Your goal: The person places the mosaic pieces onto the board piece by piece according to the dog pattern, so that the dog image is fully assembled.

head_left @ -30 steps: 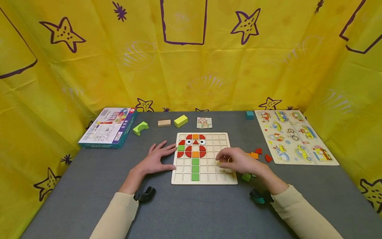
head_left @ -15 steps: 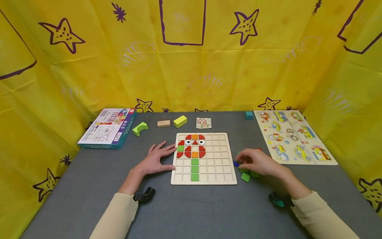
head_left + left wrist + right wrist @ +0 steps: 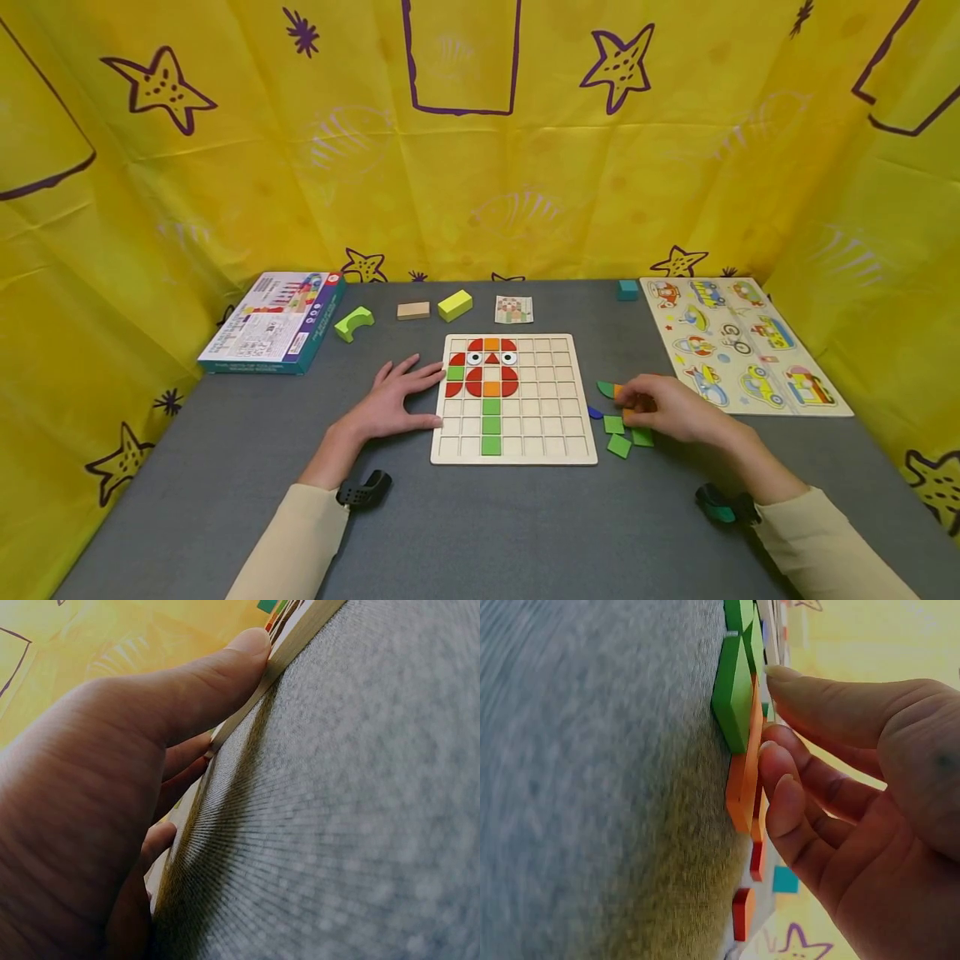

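Observation:
A wooden grid board (image 3: 540, 425) lies in the middle of the table in the head view. Red, orange and green tiles and two eye tiles fill its upper left part, with a column of green tiles (image 3: 491, 425) below. My left hand (image 3: 386, 404) rests at the board's left edge, fingers spread, thumb and fingertips touching it. Over the loose tiles on the right is my right hand (image 3: 663, 408), its fingers loosely bent and thumb apart. In the right wrist view its fingertips are close to an orange tile (image 3: 740, 795) beside a green tile (image 3: 733, 694); whether they touch is unclear.
A small picture card (image 3: 513, 309) lies behind the board, with a yellow block (image 3: 455, 306), a plain wooden block (image 3: 413, 311) and a green arch (image 3: 354, 323) to its left. A boxed set (image 3: 270, 321) stands far left. A picture puzzle board (image 3: 738, 350) lies at right.
My right hand has moved from above the board's right side rightward to the loose tiles, uncovering green tiles and a blue piece. My left hand has stayed in place.

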`<state>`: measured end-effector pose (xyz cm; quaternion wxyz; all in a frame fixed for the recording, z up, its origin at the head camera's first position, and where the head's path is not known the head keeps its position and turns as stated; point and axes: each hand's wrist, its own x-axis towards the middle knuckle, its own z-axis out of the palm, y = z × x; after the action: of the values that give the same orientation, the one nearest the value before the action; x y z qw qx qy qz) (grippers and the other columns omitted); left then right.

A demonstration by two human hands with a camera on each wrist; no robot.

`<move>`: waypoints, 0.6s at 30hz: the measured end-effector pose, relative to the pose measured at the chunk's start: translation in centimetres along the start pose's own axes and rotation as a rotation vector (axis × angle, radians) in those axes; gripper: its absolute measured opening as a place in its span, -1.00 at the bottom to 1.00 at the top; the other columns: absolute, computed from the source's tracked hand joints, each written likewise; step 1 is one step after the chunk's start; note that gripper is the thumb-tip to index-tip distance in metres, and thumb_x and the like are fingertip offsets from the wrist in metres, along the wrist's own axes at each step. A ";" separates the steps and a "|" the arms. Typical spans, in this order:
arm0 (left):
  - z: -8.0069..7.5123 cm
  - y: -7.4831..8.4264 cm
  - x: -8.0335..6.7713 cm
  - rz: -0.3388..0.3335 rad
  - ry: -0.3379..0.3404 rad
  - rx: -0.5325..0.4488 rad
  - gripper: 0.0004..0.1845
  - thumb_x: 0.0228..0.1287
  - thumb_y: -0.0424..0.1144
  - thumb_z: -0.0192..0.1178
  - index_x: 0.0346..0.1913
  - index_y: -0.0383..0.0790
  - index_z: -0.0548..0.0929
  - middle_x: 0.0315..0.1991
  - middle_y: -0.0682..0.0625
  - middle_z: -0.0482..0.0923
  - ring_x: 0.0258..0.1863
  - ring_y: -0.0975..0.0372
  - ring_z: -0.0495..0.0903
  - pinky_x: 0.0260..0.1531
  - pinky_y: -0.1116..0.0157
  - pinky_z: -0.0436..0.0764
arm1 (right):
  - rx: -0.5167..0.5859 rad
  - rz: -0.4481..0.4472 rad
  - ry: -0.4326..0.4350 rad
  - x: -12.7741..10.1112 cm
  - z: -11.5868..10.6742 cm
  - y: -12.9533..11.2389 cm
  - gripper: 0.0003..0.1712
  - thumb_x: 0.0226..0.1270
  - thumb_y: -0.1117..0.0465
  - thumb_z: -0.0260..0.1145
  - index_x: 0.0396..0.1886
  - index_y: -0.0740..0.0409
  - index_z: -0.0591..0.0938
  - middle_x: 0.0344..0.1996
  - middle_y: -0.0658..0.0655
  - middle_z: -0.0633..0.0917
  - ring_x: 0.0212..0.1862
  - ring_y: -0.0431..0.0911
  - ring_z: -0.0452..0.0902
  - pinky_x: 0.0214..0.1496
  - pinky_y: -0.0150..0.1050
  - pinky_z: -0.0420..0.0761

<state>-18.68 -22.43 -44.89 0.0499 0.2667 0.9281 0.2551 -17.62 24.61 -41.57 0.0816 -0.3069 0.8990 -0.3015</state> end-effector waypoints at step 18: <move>-0.1 0.4 0.0 -0.014 -0.009 -0.001 -0.09 0.17 0.22 0.40 0.51 -0.11 0.37 0.54 0.01 0.20 0.57 -0.13 -0.13 0.39 -0.28 -0.33 | -0.058 0.012 -0.076 0.4 -0.5 0.0 -0.87 0.30 0.26 0.47 -0.31 0.04 0.63 -0.45 -0.15 0.54 -0.38 -0.25 0.42 -0.32 -0.30 0.47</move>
<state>-18.55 -22.21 -44.60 0.0562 0.2614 0.9295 0.2539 -18.09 24.59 -41.11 0.1084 -0.3149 0.9055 -0.2630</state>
